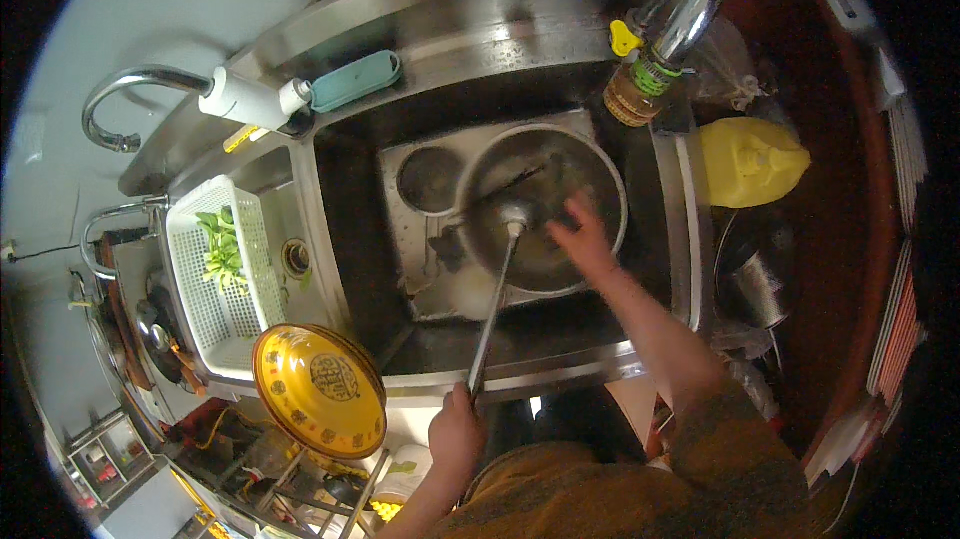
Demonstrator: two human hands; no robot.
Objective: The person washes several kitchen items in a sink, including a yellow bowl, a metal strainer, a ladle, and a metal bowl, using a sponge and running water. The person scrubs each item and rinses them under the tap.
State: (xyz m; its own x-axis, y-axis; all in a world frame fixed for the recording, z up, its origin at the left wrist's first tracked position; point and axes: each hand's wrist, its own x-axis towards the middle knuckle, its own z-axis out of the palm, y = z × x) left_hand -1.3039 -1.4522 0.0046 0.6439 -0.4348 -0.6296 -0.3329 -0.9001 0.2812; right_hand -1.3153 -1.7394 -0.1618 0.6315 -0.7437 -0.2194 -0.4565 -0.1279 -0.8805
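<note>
My left hand [456, 426] grips the end of a long metal ladle [495, 299]. The ladle's rounded head [514, 213] is over a wide round metal pan [624, 201] in the large sink basin. Above the pan's right part is my right hand [585, 235], blurred, fingers spread, with nothing seen in it. Whether its fingertips touch the pan's contents cannot be told. A dark thin thing [525, 177], too blurred to name, shows inside the pan. Under the pan is a metal tray [412, 269] with a round recess [429, 177] at its upper left.
A white plastic basket [251, 239] with green leafy vegetables [221, 246] stands over the left basin. Stacked yellow bowls [322, 389] rest by the front-left edge. A chrome faucet [697, 6] overhangs the upper right, near a yellow jug [754, 162]. A teal tray [356, 81] lies behind.
</note>
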